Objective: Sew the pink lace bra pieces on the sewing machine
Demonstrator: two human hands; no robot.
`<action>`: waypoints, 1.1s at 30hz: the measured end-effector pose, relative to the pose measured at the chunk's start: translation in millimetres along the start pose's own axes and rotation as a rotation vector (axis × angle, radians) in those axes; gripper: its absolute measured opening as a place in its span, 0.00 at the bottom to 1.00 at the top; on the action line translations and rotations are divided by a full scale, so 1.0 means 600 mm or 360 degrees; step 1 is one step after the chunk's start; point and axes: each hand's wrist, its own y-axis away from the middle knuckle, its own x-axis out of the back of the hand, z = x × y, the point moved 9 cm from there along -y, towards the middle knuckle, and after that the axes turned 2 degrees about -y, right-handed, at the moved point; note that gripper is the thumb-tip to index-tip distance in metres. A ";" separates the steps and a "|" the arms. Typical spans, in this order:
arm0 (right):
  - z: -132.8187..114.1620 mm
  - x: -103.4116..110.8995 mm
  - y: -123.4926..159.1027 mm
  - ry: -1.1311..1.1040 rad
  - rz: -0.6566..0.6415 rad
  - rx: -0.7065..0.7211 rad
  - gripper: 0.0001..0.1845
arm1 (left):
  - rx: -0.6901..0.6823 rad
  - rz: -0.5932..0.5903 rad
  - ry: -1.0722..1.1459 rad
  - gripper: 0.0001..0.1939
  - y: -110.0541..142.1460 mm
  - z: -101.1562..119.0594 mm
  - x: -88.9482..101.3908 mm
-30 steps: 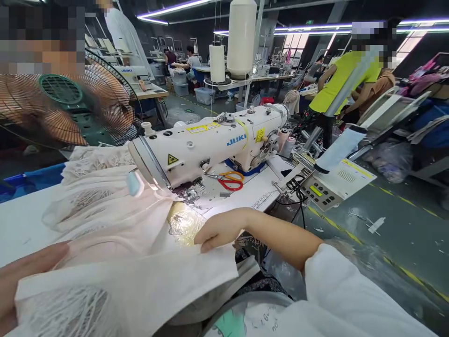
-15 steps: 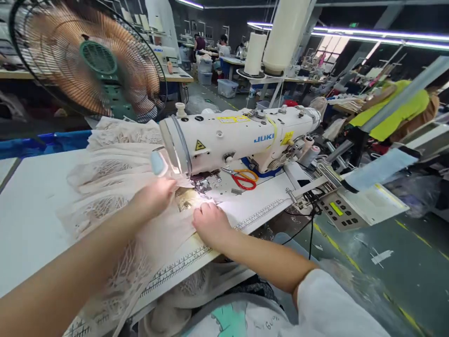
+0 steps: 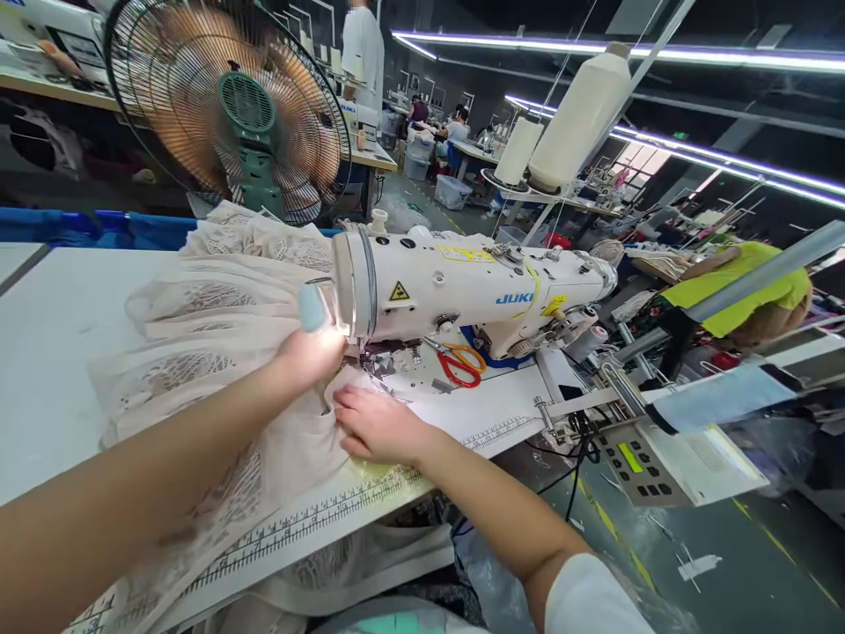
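Observation:
A cream lace garment [image 3: 290,449] lies gathered over the left of the sewing table and hangs past its front edge. My left hand [image 3: 310,357] is closed on the fabric beside the needle area, under the bright lamp of the white JUKI sewing machine [image 3: 429,291]; glare and the machine head partly hide its fingertips. To the right and nearer me, my right hand [image 3: 376,424] rests on the fabric just in front of the needle plate, fingers stretched out and slightly apart. Red-and-orange-handled scissors [image 3: 460,365] lie beneath the machine arm.
A ruler strip [image 3: 310,519] runs along the table's front edge. Behind the table a fan [image 3: 247,106] stands at left. Thread cones [image 3: 581,119] rise behind the machine. A control panel [image 3: 637,467] juts out at right. A person in a yellow-green top [image 3: 745,286] bends over farther right.
My left hand has moved in close against the machine head. My right hand has unfolded from a curled grip and lies flatter, covering the shiny plate area. The view has tilted.

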 end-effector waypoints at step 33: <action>0.025 0.016 0.098 -0.0082 0.0747 -0.0390 0.17 | -0.0383 -0.0127 0.0069 0.28 0.089 0.041 -0.085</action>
